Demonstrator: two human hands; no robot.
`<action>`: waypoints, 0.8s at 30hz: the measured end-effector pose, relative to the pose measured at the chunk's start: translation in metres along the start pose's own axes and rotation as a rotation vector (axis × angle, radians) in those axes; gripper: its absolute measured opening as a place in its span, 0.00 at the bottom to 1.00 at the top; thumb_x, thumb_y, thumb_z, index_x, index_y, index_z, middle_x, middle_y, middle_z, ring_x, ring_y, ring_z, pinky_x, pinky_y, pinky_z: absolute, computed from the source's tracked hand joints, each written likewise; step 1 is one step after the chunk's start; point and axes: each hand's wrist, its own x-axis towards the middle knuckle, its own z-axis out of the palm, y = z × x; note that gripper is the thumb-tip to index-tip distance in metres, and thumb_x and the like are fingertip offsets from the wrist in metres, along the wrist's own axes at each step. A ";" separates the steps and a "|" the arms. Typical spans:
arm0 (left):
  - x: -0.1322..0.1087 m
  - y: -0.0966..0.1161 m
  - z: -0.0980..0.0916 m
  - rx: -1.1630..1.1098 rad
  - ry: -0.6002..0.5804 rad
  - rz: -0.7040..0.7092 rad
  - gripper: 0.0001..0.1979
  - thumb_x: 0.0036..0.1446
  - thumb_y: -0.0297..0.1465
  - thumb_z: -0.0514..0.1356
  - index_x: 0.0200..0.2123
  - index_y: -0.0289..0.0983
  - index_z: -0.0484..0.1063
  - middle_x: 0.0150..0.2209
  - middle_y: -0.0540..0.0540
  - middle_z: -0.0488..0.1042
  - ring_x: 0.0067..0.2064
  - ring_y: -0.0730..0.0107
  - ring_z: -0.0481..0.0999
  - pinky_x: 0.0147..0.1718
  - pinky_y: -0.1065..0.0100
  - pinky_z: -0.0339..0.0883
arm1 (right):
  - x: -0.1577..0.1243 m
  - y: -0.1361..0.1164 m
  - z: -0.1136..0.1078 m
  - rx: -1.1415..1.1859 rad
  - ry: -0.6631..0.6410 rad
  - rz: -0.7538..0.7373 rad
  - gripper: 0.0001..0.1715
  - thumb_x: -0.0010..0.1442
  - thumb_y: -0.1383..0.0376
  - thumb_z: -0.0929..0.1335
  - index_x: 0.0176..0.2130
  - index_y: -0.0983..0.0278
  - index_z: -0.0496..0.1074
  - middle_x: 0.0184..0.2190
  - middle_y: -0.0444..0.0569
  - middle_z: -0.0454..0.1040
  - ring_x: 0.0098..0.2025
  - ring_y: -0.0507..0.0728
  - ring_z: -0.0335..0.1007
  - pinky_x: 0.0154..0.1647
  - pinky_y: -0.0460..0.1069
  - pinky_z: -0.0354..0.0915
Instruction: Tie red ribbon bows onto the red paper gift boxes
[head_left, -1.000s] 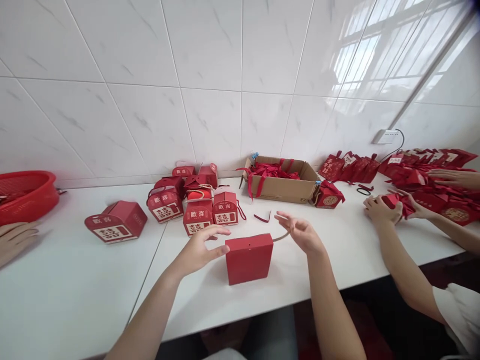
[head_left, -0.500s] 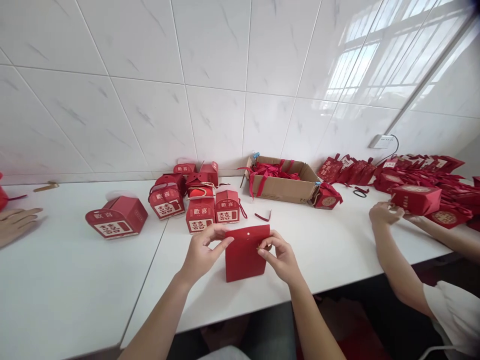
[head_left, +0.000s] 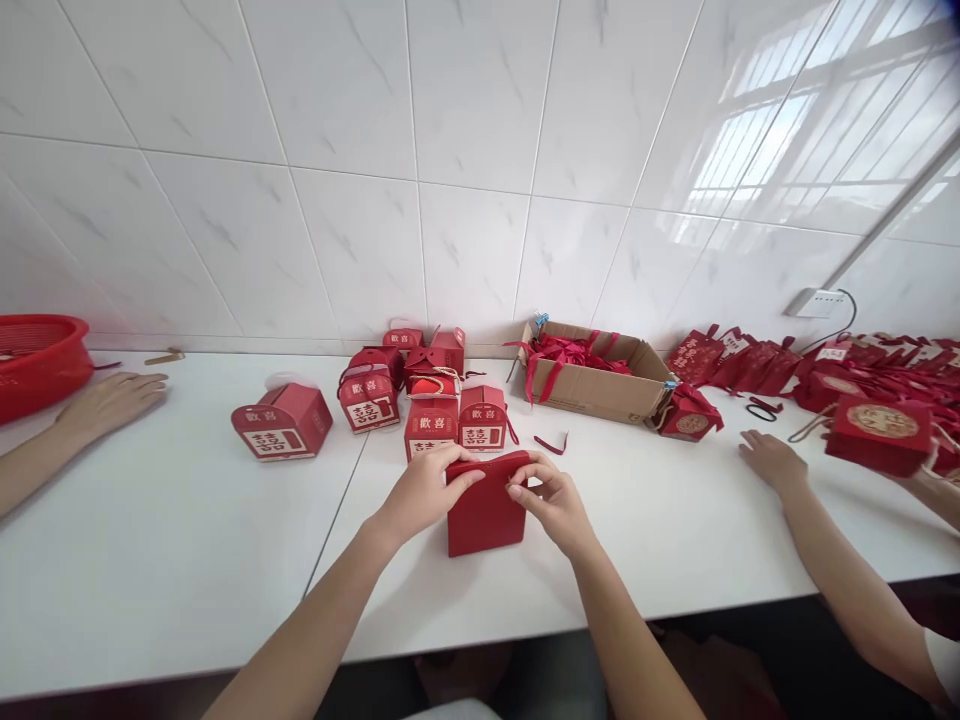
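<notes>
A plain red paper box (head_left: 486, 512) stands on the white table (head_left: 187, 560) right in front of me. My left hand (head_left: 424, 489) grips its upper left edge with thumb and fingers closed. At the upper right corner, my right hand (head_left: 550, 500) pinches the top edge of the same box. Just behind it stand several finished red gift boxes (head_left: 431, 400) with white labels. A single one (head_left: 283, 421) sits apart to the left.
A cardboard carton (head_left: 600, 388) of red ribbons sits at the back. Another person's hand (head_left: 772, 461) lies on the table at right, near piles of flat red boxes (head_left: 862, 375). A third person's hand (head_left: 112, 400) rests at left beside a red basket (head_left: 37, 362).
Both my hands closed in on the red box and now hold its top edge. The person at right lifted a box away to the right. The view shifted left.
</notes>
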 end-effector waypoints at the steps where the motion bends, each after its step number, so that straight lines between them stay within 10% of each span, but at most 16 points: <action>1: 0.002 0.000 -0.001 0.004 0.001 -0.003 0.08 0.58 0.38 0.57 0.35 0.42 0.72 0.37 0.49 0.76 0.40 0.63 0.74 0.40 0.64 0.68 | 0.002 -0.002 -0.003 0.001 -0.028 0.003 0.09 0.63 0.58 0.65 0.43 0.55 0.72 0.49 0.50 0.70 0.48 0.55 0.69 0.43 0.49 0.69; 9: 0.007 -0.014 0.009 -0.147 0.125 -0.060 0.11 0.56 0.41 0.59 0.34 0.38 0.71 0.36 0.48 0.76 0.37 0.65 0.73 0.34 0.67 0.66 | 0.011 -0.011 -0.002 0.177 -0.176 0.190 0.12 0.53 0.56 0.71 0.28 0.62 0.73 0.43 0.51 0.68 0.39 0.57 0.70 0.31 0.50 0.67; 15: 0.004 -0.021 0.019 -0.243 0.202 -0.077 0.13 0.55 0.41 0.60 0.30 0.36 0.73 0.30 0.48 0.76 0.32 0.68 0.72 0.30 0.69 0.65 | 0.006 -0.014 -0.011 0.120 0.008 0.221 0.15 0.50 0.54 0.73 0.26 0.63 0.74 0.52 0.56 0.67 0.60 0.66 0.58 0.53 0.57 0.63; 24: 0.038 0.031 -0.054 -0.179 0.441 0.148 0.12 0.54 0.39 0.62 0.27 0.36 0.71 0.23 0.51 0.70 0.24 0.74 0.65 0.23 0.72 0.59 | 0.004 -0.122 -0.064 -0.230 0.184 -0.355 0.06 0.56 0.70 0.70 0.34 0.59 0.72 0.32 0.46 0.72 0.37 0.53 0.69 0.38 0.47 0.67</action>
